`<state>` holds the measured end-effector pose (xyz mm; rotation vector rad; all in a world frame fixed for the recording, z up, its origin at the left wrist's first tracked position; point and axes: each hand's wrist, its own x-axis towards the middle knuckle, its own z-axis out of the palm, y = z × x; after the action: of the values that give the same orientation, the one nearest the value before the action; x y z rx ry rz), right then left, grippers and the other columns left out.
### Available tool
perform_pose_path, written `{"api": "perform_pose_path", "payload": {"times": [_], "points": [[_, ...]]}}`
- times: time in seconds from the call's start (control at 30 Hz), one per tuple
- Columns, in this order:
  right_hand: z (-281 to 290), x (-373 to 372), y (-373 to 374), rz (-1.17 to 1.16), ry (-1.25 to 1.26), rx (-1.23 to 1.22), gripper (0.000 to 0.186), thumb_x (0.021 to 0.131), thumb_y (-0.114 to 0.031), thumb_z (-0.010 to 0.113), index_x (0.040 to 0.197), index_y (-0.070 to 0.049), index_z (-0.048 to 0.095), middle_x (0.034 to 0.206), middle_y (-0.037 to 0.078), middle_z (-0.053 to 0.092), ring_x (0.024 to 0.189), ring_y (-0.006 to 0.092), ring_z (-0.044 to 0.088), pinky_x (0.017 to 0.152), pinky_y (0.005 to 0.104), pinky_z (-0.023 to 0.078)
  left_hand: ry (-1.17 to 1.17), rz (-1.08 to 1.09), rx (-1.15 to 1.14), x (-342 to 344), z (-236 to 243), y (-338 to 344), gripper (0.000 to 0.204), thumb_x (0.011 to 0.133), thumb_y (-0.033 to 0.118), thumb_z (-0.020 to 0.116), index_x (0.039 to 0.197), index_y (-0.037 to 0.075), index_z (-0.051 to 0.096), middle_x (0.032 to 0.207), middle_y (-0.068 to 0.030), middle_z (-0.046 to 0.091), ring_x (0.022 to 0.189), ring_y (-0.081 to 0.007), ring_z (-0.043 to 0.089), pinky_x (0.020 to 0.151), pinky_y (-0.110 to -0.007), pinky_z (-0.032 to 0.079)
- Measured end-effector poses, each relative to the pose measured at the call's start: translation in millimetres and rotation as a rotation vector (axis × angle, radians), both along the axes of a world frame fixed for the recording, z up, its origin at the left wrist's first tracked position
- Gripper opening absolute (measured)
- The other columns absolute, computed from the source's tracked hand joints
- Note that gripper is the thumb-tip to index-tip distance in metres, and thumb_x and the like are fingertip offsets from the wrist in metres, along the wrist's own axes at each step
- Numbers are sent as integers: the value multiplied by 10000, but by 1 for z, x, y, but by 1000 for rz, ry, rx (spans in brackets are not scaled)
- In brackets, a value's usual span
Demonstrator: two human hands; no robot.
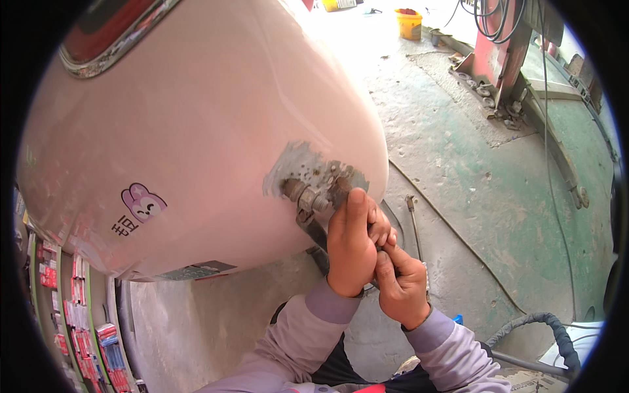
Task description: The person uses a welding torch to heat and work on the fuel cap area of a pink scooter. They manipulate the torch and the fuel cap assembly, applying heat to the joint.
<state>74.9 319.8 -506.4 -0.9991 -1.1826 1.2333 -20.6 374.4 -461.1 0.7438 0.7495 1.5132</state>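
Head: fingers [357,208] grip tool [306,196]; bucket [409,30] holds reddish contents [407,12].

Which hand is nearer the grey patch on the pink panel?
Left: the left hand is just below and right of the grey patch; the right hand sits farther down and right.

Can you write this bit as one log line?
left hand: at metal tool | right hand: against left hand | place: grey patch on pink car

Worn green-grey floor [472,209], yellow bucket [409,27], red post [489,62], small rounded pieces [483,92]
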Motion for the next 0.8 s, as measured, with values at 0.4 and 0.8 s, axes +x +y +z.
{"api": "perform_pose_path", "payload": {"times": [0.4, 0.8], "points": [[-2, -7, -3, 53, 145, -17, 277, 1014, -33, 547, 1245, 104, 614, 801, 14, 628, 744, 50, 520, 647, 217, 456, 88, 10, -36, -4, 5, -2, 332, 1074, 286, 383, 791, 112, 362, 615, -3, 336, 570, -125, 351, 580, -310, 442], [1, -5, -3, 25, 59, -24, 277, 1010, -41, 548, 1244, 85, 626, 777, 16, 620, 716, 53, 518, 630, 231, 463, 88, 2, -7, -3, 5, -1, 370, 1088, 327, 379, 786, 113, 360, 614, 6, 324, 572, -127, 356, 576, -312, 437]]}}
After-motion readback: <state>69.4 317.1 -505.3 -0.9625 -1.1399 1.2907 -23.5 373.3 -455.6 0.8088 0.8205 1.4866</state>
